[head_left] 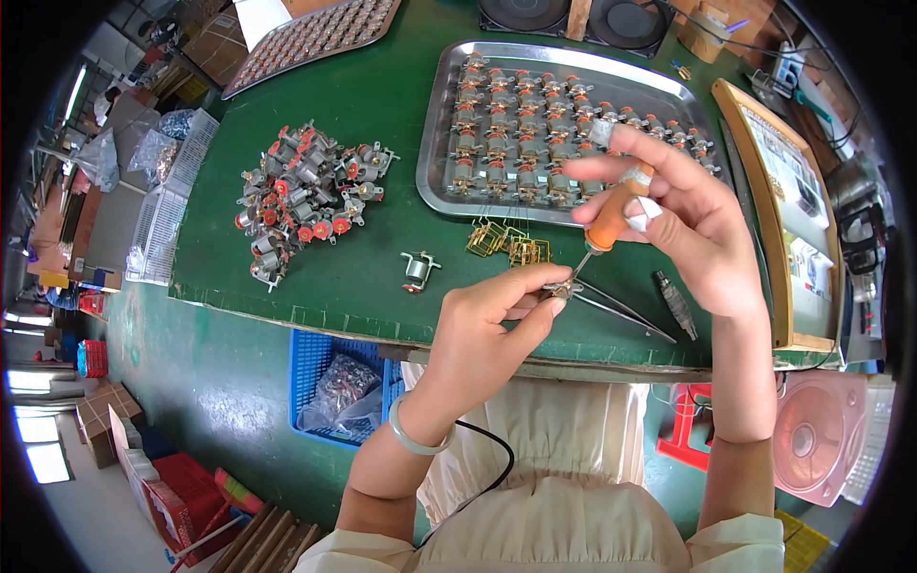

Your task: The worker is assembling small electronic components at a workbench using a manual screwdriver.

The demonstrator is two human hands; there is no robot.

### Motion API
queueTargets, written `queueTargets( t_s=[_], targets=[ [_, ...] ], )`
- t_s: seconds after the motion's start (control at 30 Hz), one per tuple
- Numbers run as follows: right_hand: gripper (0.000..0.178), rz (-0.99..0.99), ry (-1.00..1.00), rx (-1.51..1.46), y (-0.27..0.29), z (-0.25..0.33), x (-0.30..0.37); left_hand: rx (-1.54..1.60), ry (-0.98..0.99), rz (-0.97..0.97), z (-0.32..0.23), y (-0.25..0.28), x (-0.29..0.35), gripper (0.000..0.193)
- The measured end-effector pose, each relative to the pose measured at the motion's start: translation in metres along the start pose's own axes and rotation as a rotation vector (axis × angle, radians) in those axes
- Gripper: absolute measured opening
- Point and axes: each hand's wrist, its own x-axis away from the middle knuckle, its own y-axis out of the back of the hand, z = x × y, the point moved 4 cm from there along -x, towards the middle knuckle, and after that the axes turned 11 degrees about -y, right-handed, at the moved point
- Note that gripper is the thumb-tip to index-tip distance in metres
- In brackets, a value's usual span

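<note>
My right hand (693,215) is closed around the orange handle of a screwdriver (606,227), with white tape on the thumb and a fingertip. The screwdriver's thin shaft points down to a small metal component (562,288) pinched between the thumb and fingers of my left hand (497,315). My fingers cover much of that component. Tweezers (626,315) lie on the table just right of my left fingertips. A single silver, coil-like part with side tabs (417,271) stands to the left, and several brass wire frames (506,243) lie beyond my left hand.
A metal tray (432,181) holds rows of silver parts with red-orange ends. Left of it is a loose pile of similar parts (304,191). A dark knurled tool (676,306) and a wood-framed board (764,143) are at right. Two black fans (573,19) stand behind; a blue crate (308,382) sits below.
</note>
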Motion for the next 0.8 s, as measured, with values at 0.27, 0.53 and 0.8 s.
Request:
queueTargets(
  t_s=[0.27,0.53,0.8],
  targets=[
    [0.038,-0.368,0.117,0.432,-0.002,-0.001,0.007,0.034,0.039,-0.001,-0.001,-0.002,-0.002,0.027],
    [0.032,-0.331,0.048,0.388,-0.003,0.005,0.008,-0.005,0.044,0.029,-0.002,0.003,-0.001,0.025],
    [0.037,-0.198,0.075,0.246,-0.005,0.007,0.002,0.007,0.011,-0.025,-0.002,0.003,0.0,0.025]
  ],
)
